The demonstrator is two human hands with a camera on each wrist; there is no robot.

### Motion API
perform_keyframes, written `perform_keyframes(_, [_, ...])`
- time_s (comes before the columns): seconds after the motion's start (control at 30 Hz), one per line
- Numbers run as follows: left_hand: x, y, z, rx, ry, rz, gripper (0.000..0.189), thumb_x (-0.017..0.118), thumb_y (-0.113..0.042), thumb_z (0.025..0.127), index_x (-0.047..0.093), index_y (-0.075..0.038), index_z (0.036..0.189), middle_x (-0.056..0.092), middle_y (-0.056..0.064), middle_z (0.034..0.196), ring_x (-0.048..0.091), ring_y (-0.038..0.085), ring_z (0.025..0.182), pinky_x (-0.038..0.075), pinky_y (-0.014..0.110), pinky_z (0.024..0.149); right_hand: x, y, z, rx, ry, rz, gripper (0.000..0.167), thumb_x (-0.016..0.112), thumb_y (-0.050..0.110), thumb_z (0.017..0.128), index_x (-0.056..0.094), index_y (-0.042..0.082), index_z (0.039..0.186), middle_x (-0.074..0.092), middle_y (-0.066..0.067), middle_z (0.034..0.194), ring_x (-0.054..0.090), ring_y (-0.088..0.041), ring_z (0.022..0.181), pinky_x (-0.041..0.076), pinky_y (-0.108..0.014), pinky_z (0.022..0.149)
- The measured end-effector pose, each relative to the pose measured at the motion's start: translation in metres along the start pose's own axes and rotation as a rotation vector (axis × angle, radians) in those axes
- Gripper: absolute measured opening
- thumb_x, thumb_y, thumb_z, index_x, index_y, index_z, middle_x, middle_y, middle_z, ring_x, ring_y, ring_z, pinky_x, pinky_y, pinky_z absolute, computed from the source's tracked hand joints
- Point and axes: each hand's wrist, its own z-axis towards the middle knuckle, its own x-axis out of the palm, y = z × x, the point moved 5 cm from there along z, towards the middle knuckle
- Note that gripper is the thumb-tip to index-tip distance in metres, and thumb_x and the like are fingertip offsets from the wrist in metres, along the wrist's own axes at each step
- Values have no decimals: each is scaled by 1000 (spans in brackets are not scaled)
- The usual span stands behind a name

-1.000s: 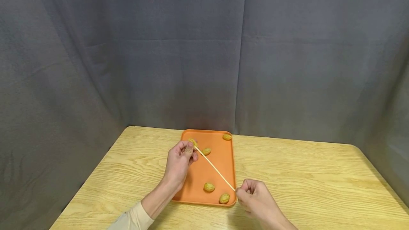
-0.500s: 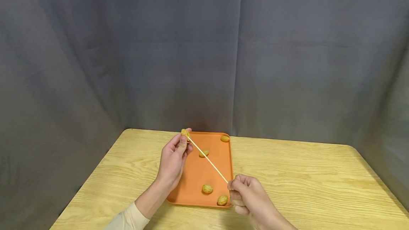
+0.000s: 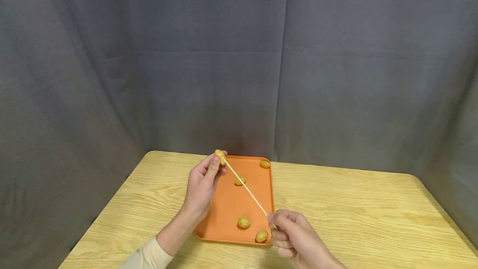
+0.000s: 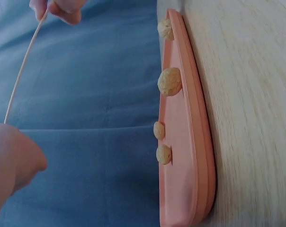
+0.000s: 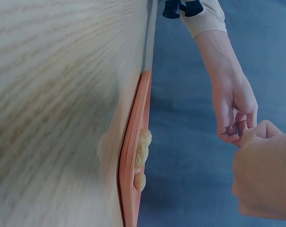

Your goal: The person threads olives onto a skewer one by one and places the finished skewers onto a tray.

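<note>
Raised over the far left part of the tray, my left hand (image 3: 201,188) pinches a walnut (image 3: 220,156) between thumb and fingers. A thin wooden skewer (image 3: 246,188) slants down to the right from that walnut, its far tip right at the shell. Near its lower end my right hand (image 3: 298,235) grips the skewer with curled fingers. In the left wrist view the skewer (image 4: 24,66) runs between both hands; the held walnut is hidden there behind my left hand (image 4: 13,163). In the right wrist view the left hand (image 5: 235,106) appears beyond my right hand (image 5: 266,177).
Below the hands an orange tray (image 3: 224,219) lies on the wood-grain table (image 3: 354,211). Several walnuts rest in it: one far right (image 3: 264,164), another under the skewer (image 3: 240,181), and others near the front, including a walnut (image 3: 244,223). Grey curtain (image 3: 209,74) surrounds the table.
My left hand has risen away with the walnut, bringing it more into sight above the thumb. My right hand has shifted slightly left, its fingers now wrapped further around the skewer's end.
</note>
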Motion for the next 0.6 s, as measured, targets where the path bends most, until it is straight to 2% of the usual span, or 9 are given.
perform_keyframes(0.17, [3, 2, -5, 25, -31, 41, 41, 53, -28, 109, 61, 9, 127, 58, 15, 120, 55, 18, 91, 50, 25, 90, 2, -1, -3, -38, -36, -25, 34, 64, 20, 103, 46, 12, 75, 30, 6, 59, 23, -6, 46, 19, -19, 41])
perform_keyframes(0.37, [5, 11, -10, 10, -72, 2, 38, 49, -23, 110, 59, 10, 128, 53, 13, 110, 52, 18, 91, 48, 28, 91, 3, -5, -1, -61, -49, -44, 30, 66, 21, 102, 48, 9, 80, 30, 6, 59, 22, -5, 44, 18, -19, 40])
perform_keyframes(0.6, [3, 19, -11, -8, -60, 6, 38, 46, -21, 111, 58, 11, 128, 52, 13, 114, 50, 18, 92, 46, 28, 93, -1, -12, 4, -44, -86, -74, 29, 66, 19, 101, 48, 8, 82, 30, 6, 59, 21, -5, 44, 17, -19, 39])
